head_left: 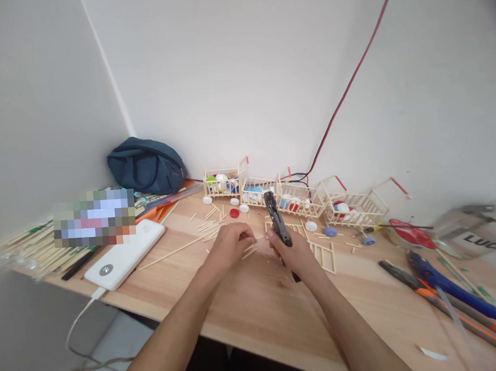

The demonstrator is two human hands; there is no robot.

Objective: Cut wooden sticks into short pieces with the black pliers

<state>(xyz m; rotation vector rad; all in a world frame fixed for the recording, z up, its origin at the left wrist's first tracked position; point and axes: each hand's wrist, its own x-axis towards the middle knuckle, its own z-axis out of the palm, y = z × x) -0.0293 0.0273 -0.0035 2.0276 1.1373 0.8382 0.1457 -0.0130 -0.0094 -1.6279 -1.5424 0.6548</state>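
My left hand [230, 243] is closed in a pinch on thin wooden sticks [249, 248] just above the wooden table [255, 302]. My right hand [293, 252] grips a dark hand tool [277, 220], perhaps cutters, whose head points up and away from me. The two hands are close together, with the stick ends between them. Flat stick frames [324, 253] lie beside my right hand. Loose sticks [180, 249] are scattered to the left of my left hand.
A row of small stick baskets [293, 198] holding coloured caps stands along the wall. A white power bank [126, 252] with cable, stick bundles and a blue bag [146, 166] lie left. Blue and orange tools [456, 288], a red lid and a metal box sit right.
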